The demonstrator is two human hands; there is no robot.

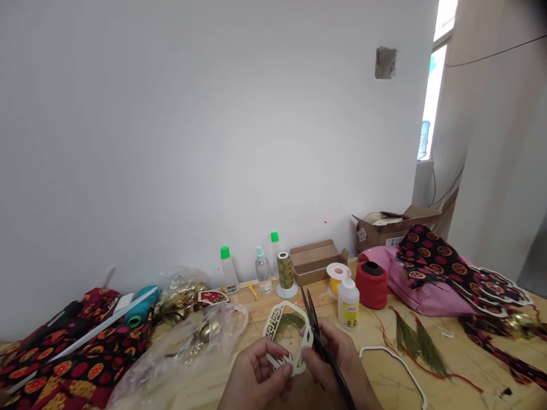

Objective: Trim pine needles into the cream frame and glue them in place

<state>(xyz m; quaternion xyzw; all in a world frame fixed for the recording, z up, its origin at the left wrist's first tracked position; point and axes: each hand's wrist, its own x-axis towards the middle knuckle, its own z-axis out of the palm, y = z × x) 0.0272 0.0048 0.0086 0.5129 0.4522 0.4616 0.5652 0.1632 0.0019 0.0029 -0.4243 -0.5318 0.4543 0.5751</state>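
- A cream frame is pinched in the fingers of the left hand.
- Scissors are clasped by the curled right hand, blades above its fingers.

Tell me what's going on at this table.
A person is at a wooden table. Their left hand holds a cream cut-out frame with green threads across it. Their right hand holds black scissors, blades pointing up beside the frame's edge. A glue bottle, a red thread spool and a gold thread cone stand behind. Two green tassels lie to the right, patterned fabric to the left.
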